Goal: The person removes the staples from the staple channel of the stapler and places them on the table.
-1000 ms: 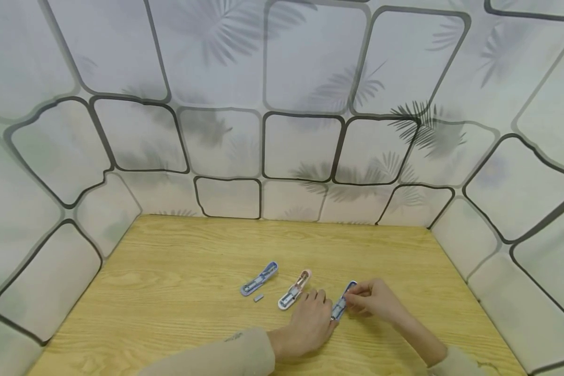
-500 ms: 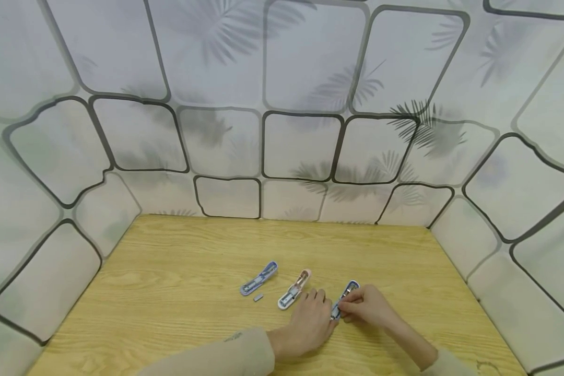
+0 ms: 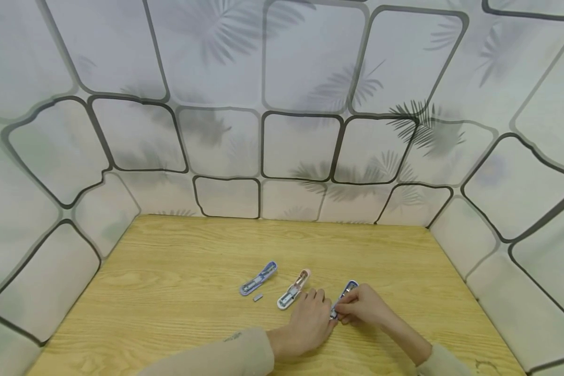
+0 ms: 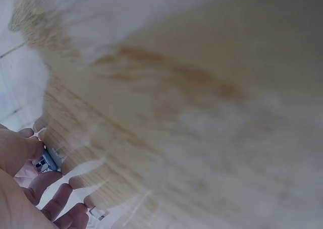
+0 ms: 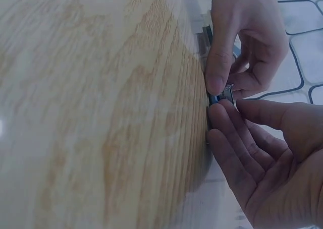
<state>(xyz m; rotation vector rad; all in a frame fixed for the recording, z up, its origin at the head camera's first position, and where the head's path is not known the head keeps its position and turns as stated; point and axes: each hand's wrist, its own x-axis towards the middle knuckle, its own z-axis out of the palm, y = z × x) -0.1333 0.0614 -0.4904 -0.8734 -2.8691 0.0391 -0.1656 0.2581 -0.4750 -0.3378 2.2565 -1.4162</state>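
Observation:
Under my hands a slim blue stapler (image 3: 349, 289) lies opened out, its metal magazine showing. My left hand (image 3: 310, 321) rests beside it, with thumb and forefinger holding its near end. The thumb and forefinger of my right hand (image 3: 364, 305) pinch at the magazine near that same end and hide part of it. In the right wrist view, the fingertips of both hands meet around a small silver metal part (image 5: 228, 92) of the stapler. Just left of my left hand lies a white and pink stapler (image 3: 293, 290), also opened out.
Farther left, another opened blue stapler (image 3: 258, 279) lies on the wooden table (image 3: 178, 261). A short grey staple strip (image 3: 258, 297) is close to its near end. Patterned white walls (image 3: 296, 146) enclose the table at the back and sides.
My right hand has slid along the blue stapler toward its near end, uncovering more of the far end. The left hand and the other staplers have stayed in place.

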